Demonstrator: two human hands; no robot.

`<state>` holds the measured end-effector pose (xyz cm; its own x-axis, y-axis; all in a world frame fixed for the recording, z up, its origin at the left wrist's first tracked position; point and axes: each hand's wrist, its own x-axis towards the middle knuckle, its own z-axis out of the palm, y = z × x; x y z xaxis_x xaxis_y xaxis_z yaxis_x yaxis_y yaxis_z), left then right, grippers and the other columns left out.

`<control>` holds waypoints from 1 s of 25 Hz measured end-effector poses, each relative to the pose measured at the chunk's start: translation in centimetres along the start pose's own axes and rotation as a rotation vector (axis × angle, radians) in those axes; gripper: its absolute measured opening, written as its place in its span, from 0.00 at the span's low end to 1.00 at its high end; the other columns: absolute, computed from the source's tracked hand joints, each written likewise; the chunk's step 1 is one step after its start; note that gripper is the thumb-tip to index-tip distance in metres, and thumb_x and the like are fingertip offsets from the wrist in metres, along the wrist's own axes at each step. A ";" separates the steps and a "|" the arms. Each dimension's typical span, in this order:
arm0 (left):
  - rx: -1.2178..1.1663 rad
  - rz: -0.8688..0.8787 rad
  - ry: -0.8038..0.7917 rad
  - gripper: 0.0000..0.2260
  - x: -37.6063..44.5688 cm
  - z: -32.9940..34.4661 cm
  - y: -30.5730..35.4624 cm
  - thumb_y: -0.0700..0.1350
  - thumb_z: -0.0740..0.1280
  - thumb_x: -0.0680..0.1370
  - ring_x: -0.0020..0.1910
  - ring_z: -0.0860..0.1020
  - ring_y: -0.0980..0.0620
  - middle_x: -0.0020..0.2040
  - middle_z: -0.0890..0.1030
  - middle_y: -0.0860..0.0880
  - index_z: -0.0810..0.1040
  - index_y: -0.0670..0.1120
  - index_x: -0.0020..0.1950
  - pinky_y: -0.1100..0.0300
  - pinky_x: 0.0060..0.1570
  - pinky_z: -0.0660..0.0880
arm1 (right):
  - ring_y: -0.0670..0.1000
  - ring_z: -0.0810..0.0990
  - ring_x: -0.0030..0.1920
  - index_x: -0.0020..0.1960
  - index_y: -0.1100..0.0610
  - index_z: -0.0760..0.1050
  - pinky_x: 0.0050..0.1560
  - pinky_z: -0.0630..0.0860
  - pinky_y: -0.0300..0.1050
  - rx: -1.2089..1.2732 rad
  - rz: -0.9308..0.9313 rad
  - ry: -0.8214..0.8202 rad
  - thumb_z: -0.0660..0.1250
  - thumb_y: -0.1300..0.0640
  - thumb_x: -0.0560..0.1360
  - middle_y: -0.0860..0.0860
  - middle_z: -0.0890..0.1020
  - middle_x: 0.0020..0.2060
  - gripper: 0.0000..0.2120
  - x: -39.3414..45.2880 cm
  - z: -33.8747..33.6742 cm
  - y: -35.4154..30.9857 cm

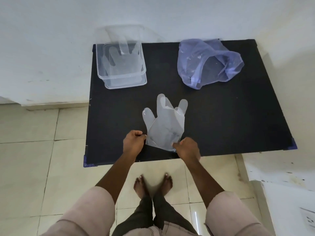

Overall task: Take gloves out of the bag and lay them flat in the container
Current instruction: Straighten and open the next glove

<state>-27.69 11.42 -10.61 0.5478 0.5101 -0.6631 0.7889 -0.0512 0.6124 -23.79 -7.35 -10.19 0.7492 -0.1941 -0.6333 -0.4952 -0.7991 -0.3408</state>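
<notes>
No readable text, labels, brands or numbers anywhere in view. Paper sheet [307,218] on floor at bottom right has small marks, too blurred to read.

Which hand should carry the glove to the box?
Probably the left hand: it pinches the glove on the side nearer the box. The right hand would have to cross over.
</notes>
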 end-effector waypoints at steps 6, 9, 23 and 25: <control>0.238 0.084 0.005 0.04 0.5 1.4 0.2 0.49 0.69 0.74 0.41 0.81 0.49 0.42 0.83 0.49 0.82 0.51 0.41 0.54 0.43 0.80 | 0.53 0.76 0.36 0.33 0.59 0.73 0.37 0.74 0.46 0.473 0.029 -0.009 0.70 0.61 0.71 0.54 0.78 0.32 0.10 -0.2 1.0 -0.9; 0.255 0.066 -0.017 0.06 0.7 1.7 0.4 0.47 0.70 0.73 0.39 0.81 0.49 0.39 0.83 0.48 0.83 0.48 0.39 0.54 0.42 0.81 | 0.53 0.78 0.39 0.37 0.60 0.74 0.41 0.76 0.48 0.689 0.059 -0.096 0.69 0.62 0.70 0.57 0.79 0.36 0.05 -0.7 0.5 -0.5; 0.018 0.260 -0.163 0.23 -3.6 2.5 -3.4 0.36 0.74 0.68 0.35 0.78 0.56 0.39 0.79 0.50 0.72 0.51 0.59 0.66 0.31 0.78 | 0.47 0.77 0.31 0.53 0.59 0.75 0.32 0.77 0.41 1.240 0.134 -0.214 0.70 0.64 0.73 0.54 0.79 0.33 0.09 -2.5 -3.6 -2.5; 0.070 0.314 -0.176 0.33 -4.5 3.6 -3.9 0.41 0.79 0.65 0.39 0.79 0.56 0.41 0.78 0.52 0.68 0.56 0.65 0.71 0.32 0.74 | 0.46 0.76 0.30 0.50 0.60 0.76 0.31 0.76 0.40 1.281 0.136 -0.249 0.69 0.63 0.74 0.53 0.78 0.31 0.06 -2.8 -3.9 -2.9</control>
<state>-32.25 6.20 -11.60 0.8010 0.3047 -0.5153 0.5886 -0.2435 0.7709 -22.78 -6.72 -4.73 0.6277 -0.0097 -0.7784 -0.7273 0.3490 -0.5909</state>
